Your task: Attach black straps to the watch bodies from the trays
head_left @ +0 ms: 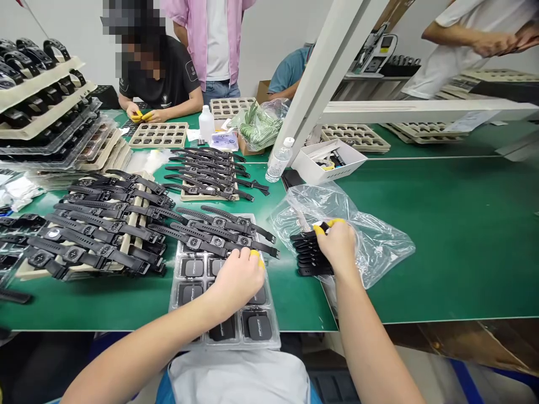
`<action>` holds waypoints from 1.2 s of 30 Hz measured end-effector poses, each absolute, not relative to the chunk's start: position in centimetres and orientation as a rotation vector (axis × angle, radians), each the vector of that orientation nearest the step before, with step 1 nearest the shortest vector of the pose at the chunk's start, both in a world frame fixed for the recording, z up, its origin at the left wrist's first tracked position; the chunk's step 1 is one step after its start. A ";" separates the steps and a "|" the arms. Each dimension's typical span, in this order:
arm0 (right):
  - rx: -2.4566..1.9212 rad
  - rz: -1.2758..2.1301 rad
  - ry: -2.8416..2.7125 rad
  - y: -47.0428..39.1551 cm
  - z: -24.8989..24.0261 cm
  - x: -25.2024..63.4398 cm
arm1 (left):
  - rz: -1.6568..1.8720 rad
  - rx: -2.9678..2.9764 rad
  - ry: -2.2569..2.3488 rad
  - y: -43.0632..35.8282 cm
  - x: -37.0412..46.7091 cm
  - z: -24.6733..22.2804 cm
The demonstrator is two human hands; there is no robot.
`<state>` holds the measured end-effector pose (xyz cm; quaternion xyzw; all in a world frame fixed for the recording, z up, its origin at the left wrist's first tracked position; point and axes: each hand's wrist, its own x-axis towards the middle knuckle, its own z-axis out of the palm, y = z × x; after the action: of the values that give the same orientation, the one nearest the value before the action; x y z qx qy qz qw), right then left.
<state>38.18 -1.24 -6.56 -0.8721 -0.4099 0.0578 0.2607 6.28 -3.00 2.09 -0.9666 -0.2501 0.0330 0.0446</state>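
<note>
My left hand (241, 279), with a yellow finger cot showing, is curled closed over a clear plastic tray (275, 331). Whatever lies inside its fingers is hidden. Just beyond it, smartwatches with black straps (219, 223) lie in rows across the tray's far part, backs up. Square black watch faces (260, 326) sit in the nearer compartments. To the right, my right hand (338, 244), also wearing yellow finger cots, pinches the far end of a stack of black watch straps (310, 255). The stack rests on a crumpled clear plastic bag (379, 247).
Trays of strapped watches (96, 224) are piled at left, beside a tall tray stack (46, 112). Behind stand a clear bottle (280, 160), a white box (330, 163) and a slanted white post (324, 73). A co-worker (162, 78) sits across the green table (463, 235).
</note>
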 end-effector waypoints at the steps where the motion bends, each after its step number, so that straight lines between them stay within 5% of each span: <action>1: -2.333 0.177 -1.091 -1.5 -6.2 37.7 | 0.088 -2.949 -0.785 -3.0 6.4 1.9; 8: -1.321 0.628 -0.716 -5.9 0.3 28.9 | 0.099 -3.041 -0.835 -2.5 5.8 4.4; 17: -0.845 1.707 -0.523 -11.3 2.1 17.6 | -0.697 -3.593 -1.346 -1.9 1.6 3.8; 23: -0.801 1.769 -0.528 -11.3 0.3 16.9 | -0.864 -3.741 -0.769 -1.3 1.3 2.8; 36: -0.760 1.694 -0.339 -10.9 0.8 16.7 | -1.097 -3.526 -0.721 -1.5 1.2 2.4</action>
<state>16.67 -10.88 0.78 -0.3262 -0.1452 0.7266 0.5870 1.20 -1.53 2.37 -0.8924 -0.1823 -0.2777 -0.3055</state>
